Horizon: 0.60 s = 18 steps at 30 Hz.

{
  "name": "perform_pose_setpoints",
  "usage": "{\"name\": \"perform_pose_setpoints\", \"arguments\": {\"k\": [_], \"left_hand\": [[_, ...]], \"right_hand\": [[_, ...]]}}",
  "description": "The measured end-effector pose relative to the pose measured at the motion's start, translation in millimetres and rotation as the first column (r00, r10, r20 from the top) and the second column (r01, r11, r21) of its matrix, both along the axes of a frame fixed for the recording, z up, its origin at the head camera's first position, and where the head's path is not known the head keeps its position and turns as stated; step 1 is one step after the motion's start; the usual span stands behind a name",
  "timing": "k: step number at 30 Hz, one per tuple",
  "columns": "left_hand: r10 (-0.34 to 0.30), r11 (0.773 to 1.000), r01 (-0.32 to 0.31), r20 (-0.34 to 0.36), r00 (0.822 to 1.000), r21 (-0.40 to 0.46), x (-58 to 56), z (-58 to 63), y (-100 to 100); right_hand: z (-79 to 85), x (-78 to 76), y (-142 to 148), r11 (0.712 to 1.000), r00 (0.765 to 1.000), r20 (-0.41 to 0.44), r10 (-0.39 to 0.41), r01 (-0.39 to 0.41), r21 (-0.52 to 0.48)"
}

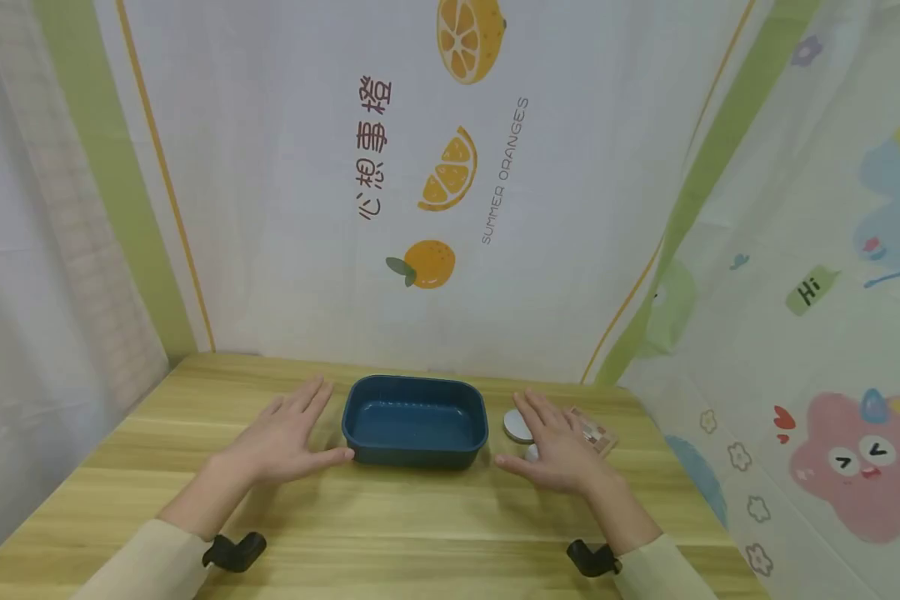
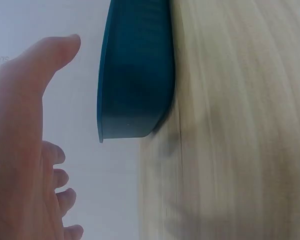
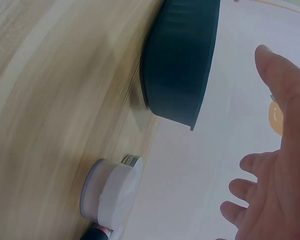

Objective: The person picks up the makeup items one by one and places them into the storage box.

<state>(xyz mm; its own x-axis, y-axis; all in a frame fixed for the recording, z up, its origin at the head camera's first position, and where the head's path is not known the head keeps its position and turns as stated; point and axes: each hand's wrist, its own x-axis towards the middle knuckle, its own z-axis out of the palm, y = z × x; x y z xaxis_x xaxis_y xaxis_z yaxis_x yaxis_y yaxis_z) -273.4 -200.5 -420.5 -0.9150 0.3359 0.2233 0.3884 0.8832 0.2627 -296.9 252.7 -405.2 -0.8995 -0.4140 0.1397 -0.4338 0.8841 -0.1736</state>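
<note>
A dark blue rectangular bin (image 1: 416,457) stands on the wooden table between my two hands. To its left, my left hand (image 1: 288,433) hovers with straight fingers and the thumb near the bin's front left corner. My right hand (image 1: 555,442) is on the other side, fingers spread and holding nothing. Partly hidden by it are a round white-lidded container (image 1: 517,426) and a palette with brown and pink squares (image 1: 595,434). In the right wrist view, the round white container (image 3: 117,196) has a dark-capped item (image 3: 96,232) beside it.
The wooden table (image 1: 420,533) reaches a white cloth (image 1: 292,275) printed with oranges behind the bin. Another cloth (image 1: 727,367) with cartoon figures hangs at the right. Black wrist mounts (image 1: 234,552) sit at both sleeves.
</note>
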Motion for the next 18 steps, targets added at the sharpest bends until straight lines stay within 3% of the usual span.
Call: {"name": "perform_pose_setpoints", "arguments": {"k": [18], "left_hand": [[-0.020,0.999,0.016,0.141,0.990,0.032,-33.9,-6.6,33.8]], "right_hand": [[-4.7,-1.9,-4.6,1.000,0.999,0.051,0.005,-0.004,-0.008]]}}
